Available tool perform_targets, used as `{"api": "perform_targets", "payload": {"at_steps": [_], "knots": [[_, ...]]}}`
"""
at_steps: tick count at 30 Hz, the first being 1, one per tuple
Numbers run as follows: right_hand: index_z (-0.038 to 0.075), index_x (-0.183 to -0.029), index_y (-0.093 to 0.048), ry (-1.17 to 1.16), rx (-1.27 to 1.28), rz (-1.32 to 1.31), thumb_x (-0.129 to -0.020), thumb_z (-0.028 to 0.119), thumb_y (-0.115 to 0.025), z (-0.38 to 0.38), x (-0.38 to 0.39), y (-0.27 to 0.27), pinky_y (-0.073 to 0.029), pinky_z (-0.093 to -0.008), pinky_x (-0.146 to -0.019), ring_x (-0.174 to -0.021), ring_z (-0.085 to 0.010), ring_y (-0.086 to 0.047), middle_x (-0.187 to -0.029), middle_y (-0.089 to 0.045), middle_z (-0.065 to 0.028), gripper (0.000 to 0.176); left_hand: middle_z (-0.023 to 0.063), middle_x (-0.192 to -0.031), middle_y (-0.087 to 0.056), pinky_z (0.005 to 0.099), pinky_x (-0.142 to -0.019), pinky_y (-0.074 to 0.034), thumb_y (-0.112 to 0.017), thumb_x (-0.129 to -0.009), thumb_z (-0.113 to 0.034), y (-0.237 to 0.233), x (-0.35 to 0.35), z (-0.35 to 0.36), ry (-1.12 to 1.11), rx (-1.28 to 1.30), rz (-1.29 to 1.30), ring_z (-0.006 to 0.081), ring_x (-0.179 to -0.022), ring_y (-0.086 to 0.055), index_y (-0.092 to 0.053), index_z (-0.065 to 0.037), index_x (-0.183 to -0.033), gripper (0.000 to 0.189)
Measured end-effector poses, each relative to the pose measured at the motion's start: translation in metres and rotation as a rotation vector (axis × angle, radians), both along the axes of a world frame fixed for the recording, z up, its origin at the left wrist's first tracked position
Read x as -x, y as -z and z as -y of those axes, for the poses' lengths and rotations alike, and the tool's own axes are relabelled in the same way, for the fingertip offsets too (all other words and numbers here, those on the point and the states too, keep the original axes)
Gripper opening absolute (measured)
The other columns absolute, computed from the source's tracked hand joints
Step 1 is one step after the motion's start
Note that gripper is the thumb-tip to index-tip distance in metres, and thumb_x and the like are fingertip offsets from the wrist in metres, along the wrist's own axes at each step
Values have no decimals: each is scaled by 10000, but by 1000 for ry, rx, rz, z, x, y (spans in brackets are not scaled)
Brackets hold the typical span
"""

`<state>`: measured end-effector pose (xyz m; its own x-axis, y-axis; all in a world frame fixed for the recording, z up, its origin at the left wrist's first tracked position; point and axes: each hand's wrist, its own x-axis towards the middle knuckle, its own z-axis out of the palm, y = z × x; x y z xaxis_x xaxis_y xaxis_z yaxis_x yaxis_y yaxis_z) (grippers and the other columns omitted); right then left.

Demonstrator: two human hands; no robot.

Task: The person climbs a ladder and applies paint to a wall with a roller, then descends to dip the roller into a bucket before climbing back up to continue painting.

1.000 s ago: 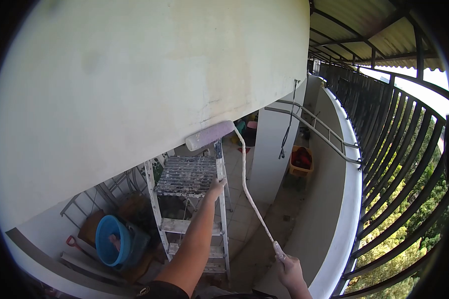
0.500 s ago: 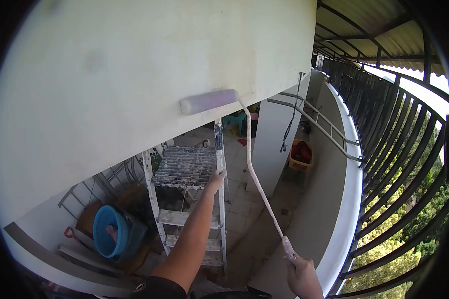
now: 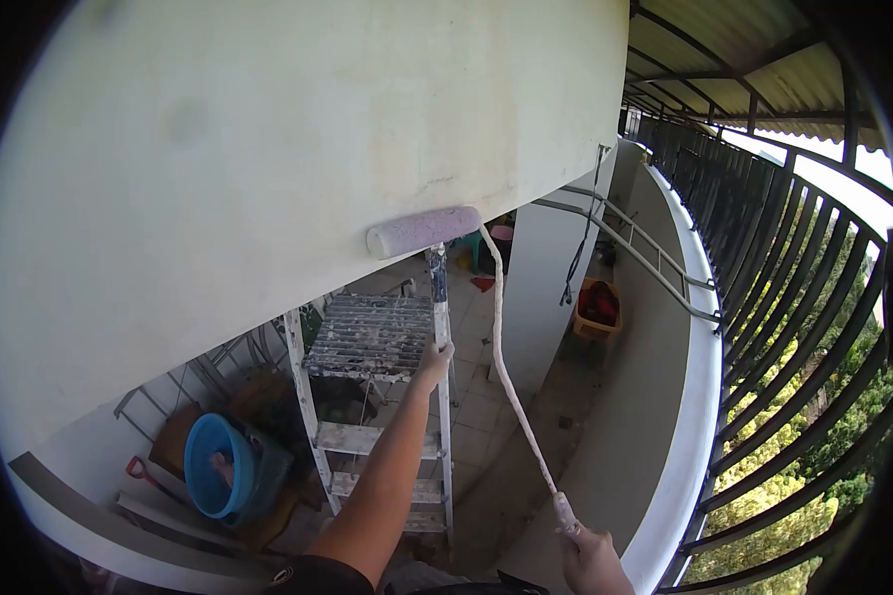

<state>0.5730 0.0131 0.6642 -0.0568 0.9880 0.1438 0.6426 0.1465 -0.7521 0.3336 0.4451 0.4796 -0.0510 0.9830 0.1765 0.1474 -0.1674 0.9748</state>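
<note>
My left hand (image 3: 434, 363) is wrapped around the right side rail of a paint-spattered metal stepladder (image 3: 377, 436), beside its slatted top platform. Low on the right, my right hand (image 3: 593, 557) grips the handle of a paint roller (image 3: 425, 231). The roller's long bent rod, coated in pale paint, runs up and left to a fuzzy white and lilac sleeve. That sleeve lies along the bottom edge of a pale overhead wall face (image 3: 298, 149), which carries faint yellowish stains and a small crack-like mark just above the roller.
Below on the left stand a blue tub (image 3: 215, 466) and a red-handled tool (image 3: 139, 468). An orange crate (image 3: 598, 307) sits by the curved parapet (image 3: 670, 476). Dark metal railings (image 3: 784, 397) line the right side. A metal rack (image 3: 655, 258) leans across the parapet, near a hanging black cable (image 3: 577, 253).
The roller sleeve has moved down the wall to its lower edge. My right hand has shifted slightly down and left, while my left hand keeps its hold on the ladder.
</note>
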Motion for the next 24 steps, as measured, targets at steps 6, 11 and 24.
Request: {"api": "perform_targets", "payload": {"at_steps": [6, 11, 24], "knots": [[-13, -1069, -619, 9, -73, 12, -878, -10, -545, -40, -6, -70, -452, -376, -525, -556, -314, -589, -674, -588, -182, 205, 168, -1069, -610, 367, -852, -453, -577, -875, -198, 9, 3, -10, 21, 78, -39, 264, -1003, -590, -470, 19, -1183, 392], [-53, -962, -603, -8, -60, -78, -887, -20, -536, -51, 10, -59, -443, -348, -511, -512, -286, -586, -634, -581, -190, 106, 172, -1085, -605, 365, -873, -447, -571, -878, -196, 12, 4, -10, 30, 50, -14, 276, -1017, -587, -461, 16, -1204, 404], [170, -1482, -281, -61, -166, 28, -837, -20, -596, -38, 18, 9, -425, -281, -521, -465, -190, -444, -574, -436, -109, 742, 155, -1073, -596, 368, -877, -441, -571, -893, -194, 1, 3, 0, 50, 77, -21, 263, -1009, -580, -442, -4, -1215, 395]]}}
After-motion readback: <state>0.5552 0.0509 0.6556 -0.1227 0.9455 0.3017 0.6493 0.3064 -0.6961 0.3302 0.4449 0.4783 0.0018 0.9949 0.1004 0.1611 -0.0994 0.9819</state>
